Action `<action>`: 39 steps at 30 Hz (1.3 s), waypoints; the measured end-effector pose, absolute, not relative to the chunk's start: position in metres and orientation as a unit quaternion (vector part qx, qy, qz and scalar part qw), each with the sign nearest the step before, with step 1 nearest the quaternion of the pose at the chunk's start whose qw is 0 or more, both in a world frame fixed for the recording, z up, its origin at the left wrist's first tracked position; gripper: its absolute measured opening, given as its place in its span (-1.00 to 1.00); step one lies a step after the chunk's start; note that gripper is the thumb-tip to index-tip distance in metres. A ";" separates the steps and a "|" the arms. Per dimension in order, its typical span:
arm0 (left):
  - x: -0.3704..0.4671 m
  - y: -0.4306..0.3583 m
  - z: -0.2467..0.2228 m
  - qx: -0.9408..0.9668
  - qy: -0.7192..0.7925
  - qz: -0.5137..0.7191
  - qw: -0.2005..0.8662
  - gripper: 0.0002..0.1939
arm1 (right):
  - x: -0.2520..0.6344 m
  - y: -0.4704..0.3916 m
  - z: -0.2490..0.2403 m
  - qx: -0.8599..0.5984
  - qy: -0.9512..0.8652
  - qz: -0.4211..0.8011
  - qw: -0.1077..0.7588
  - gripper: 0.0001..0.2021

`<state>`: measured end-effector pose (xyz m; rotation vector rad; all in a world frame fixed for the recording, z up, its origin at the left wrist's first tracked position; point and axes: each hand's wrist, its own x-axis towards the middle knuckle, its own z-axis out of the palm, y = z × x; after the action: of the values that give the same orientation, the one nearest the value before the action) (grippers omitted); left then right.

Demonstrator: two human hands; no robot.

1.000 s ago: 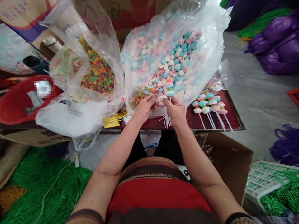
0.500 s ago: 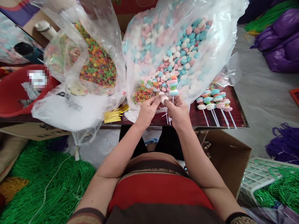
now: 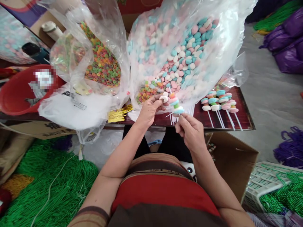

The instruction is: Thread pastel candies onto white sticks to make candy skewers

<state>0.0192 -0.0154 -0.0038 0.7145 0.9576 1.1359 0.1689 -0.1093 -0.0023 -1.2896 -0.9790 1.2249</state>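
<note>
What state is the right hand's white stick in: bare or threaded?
Threaded: candies are stacked along the white stick, its bare tip showing above them.

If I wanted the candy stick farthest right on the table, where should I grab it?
Probably pinch that candy stick by its bare white handle, coming from the near side of the table. The handle points that way; the sweets lie close beside the other candy sticks, leaving less room to pinch.

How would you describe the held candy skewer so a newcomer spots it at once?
Find the large plastic bag of pink, white and blue candies. By its lower edge, the right hand holds the candy skewer, raised, unlike the skewers lying on the table.
</note>
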 end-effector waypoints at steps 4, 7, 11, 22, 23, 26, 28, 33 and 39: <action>0.023 -0.015 -0.005 0.336 0.456 0.524 0.636 -0.88 | 0.173 -0.131 -0.006 -0.570 -0.467 0.477 0.479 -0.75; 0.024 -0.015 -0.008 0.369 0.469 0.522 0.609 -0.82 | 0.172 -0.131 -0.005 -0.584 -0.499 0.440 0.466 -0.77; 0.024 -0.017 -0.015 0.434 0.450 0.527 0.576 -0.74 | 0.174 -0.126 -0.001 -0.597 -0.529 0.413 0.440 -0.73; 0.026 -0.030 -0.010 0.650 0.572 0.443 0.234 -0.66 | 0.165 -0.130 0.008 -0.613 -0.527 0.404 0.429 -0.64; 0.026 -0.030 -0.011 0.659 0.567 0.442 0.222 -0.65 | 0.165 -0.130 0.007 -0.610 -0.521 0.415 0.430 -0.64; 0.023 -0.028 -0.014 0.685 0.548 0.433 0.207 -0.64 | 0.164 -0.129 0.005 -0.599 -0.492 0.466 0.426 -0.62; 0.021 -0.027 -0.015 0.696 0.533 0.428 0.220 -0.63 | 0.163 -0.127 0.003 -0.591 -0.461 0.503 0.430 -0.61; 0.016 -0.027 -0.009 0.677 0.490 0.446 0.321 -0.67 | 0.159 -0.119 -0.002 -0.555 -0.366 0.597 0.450 -0.55; 0.030 -0.030 0.008 0.430 0.455 0.523 0.578 -0.58 | 0.152 -0.117 -0.012 -0.549 -0.349 0.587 0.482 -0.54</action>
<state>0.0305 -0.0299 0.0082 1.0071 1.0644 1.2243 0.1525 -0.1169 -0.0120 -1.3381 -0.8504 1.4319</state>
